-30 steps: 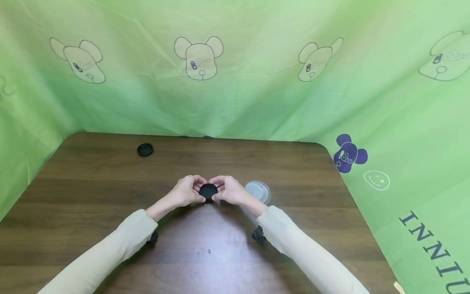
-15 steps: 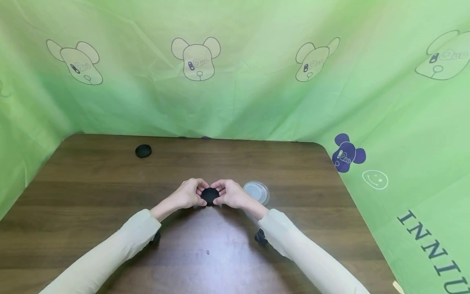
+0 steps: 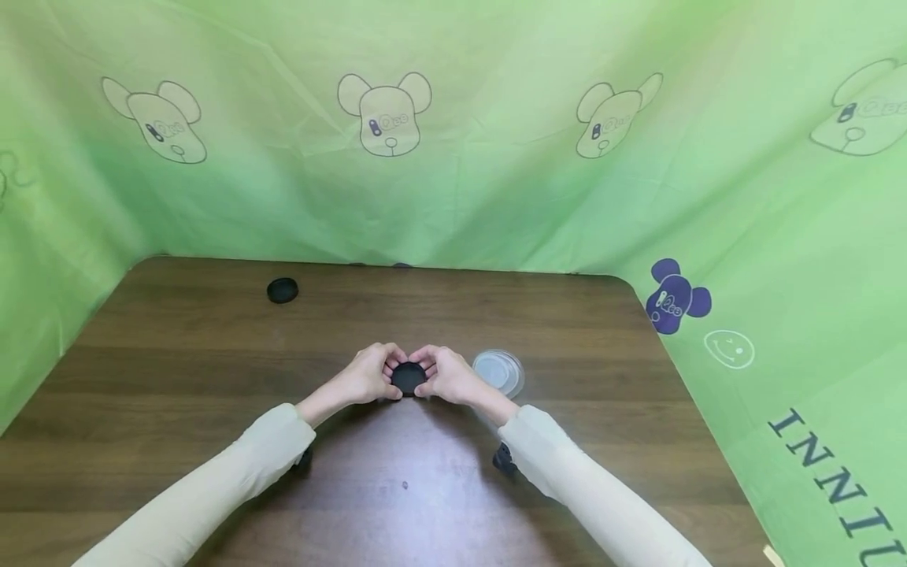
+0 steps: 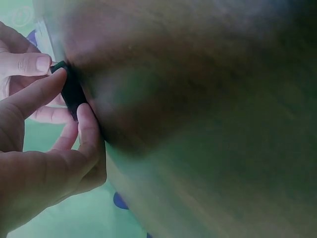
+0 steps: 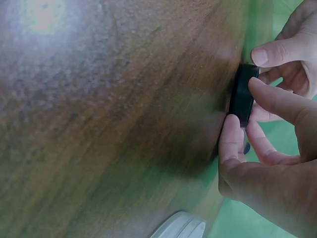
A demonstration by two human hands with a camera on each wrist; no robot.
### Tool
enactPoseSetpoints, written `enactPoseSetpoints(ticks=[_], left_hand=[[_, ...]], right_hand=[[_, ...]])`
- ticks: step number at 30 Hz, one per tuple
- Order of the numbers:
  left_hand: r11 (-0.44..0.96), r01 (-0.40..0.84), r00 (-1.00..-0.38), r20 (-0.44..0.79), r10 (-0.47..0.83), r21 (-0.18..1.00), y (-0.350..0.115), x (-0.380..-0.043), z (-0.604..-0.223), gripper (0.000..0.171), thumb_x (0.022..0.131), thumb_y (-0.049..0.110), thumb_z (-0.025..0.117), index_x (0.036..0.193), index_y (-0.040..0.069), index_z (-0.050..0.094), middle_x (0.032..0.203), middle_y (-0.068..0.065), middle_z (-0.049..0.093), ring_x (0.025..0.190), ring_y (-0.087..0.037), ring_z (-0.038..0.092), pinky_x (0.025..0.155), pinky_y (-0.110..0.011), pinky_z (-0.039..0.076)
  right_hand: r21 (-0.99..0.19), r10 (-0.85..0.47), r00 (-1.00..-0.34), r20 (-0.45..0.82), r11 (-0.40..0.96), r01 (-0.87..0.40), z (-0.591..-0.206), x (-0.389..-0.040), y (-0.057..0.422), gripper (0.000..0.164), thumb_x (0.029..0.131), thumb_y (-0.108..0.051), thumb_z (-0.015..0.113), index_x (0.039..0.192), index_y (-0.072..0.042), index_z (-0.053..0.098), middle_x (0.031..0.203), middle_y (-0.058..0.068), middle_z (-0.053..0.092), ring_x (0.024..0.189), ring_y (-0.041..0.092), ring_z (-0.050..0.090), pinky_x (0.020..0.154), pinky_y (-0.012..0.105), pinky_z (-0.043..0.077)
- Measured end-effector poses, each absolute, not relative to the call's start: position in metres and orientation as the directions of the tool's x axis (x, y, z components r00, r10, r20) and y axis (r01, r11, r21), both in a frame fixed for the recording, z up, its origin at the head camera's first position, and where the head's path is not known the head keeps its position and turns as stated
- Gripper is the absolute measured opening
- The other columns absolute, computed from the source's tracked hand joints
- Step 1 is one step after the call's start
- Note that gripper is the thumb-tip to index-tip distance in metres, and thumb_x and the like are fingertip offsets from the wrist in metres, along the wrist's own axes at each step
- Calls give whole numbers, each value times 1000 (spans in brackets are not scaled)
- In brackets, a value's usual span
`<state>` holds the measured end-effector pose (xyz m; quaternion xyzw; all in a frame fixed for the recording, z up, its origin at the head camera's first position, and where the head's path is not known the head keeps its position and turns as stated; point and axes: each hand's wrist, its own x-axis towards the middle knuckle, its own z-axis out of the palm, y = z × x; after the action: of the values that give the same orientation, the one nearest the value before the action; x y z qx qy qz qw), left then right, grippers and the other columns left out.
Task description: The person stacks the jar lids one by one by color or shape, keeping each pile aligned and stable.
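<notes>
Near the middle of the table, both hands hold a shallow, round black lid-like disc (image 3: 409, 379) by its sides. My left hand (image 3: 370, 373) grips its left side, thumb towards me and fingers round the far side. From the right, my right hand (image 3: 448, 376) grips it the same way. In the left wrist view the black disc (image 4: 73, 91) shows edge-on, with fingertips low against the tabletop. The right wrist view shows its dark side wall (image 5: 242, 96) between the fingertips of both hands. Fingers cover much of its rim.
A clear, round plastic container or lid (image 3: 498, 372) lies just right of my right hand. Another round black disc (image 3: 283, 290) with a raised rim lies at the back left of the wooden table (image 3: 177, 378). Green printed cloth (image 3: 496, 197) hangs behind and beside the table.
Both hands, with the black disc between them, have shifted slightly towards me and to the right, mostly in the first half second. The grip looks the same, and the other things stay put.
</notes>
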<state>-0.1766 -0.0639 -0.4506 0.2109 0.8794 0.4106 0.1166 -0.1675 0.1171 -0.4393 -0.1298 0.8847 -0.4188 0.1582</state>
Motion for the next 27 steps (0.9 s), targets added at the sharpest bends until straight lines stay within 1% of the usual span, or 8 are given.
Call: enactPoseSetpoints(ticks=[5, 8, 19, 27], left_hand=[[585, 298, -882, -16, 470, 754, -62, -176, -450, 48, 60, -8, 83, 103, -4, 62, 88, -11, 57, 81, -18, 53, 72, -27, 48], [591, 290, -889, -17, 458, 753, -62, -175, -449, 50, 60, -8, 83, 105, -5, 61, 88, -11, 57, 81, -18, 53, 72, -28, 48], [599, 260, -902, -30, 431, 757, -62, -172, -451, 46, 62, -6, 83, 101, -5, 58, 88, -11, 55, 82, -18, 53, 72, -28, 49], [584, 249, -907, -25, 420, 772, -61, -171, -451, 45, 63, -6, 83, 100, -5, 58, 90, -11, 53, 82, -19, 55, 72, -27, 51]], right_hand=[[-773, -361, -921, -148, 623, -120, -442, -168, 118, 46, 71, 6, 79, 113, -1, 63, 97, 10, 64, 89, 21, 64, 82, 31, 51], [-770, -364, -922, -130, 623, -138, -442, -168, 117, 47, 69, 6, 80, 112, 0, 63, 97, 11, 65, 88, 21, 64, 81, 31, 52], [-772, -339, -931, -135, 625, -116, -444, -167, 115, 48, 68, 7, 81, 112, 1, 63, 96, 10, 64, 88, 21, 63, 82, 31, 51], [-780, -326, -933, -151, 619, -89, -441, -167, 117, 47, 69, 8, 79, 112, 1, 63, 96, 10, 64, 88, 21, 62, 83, 31, 51]])
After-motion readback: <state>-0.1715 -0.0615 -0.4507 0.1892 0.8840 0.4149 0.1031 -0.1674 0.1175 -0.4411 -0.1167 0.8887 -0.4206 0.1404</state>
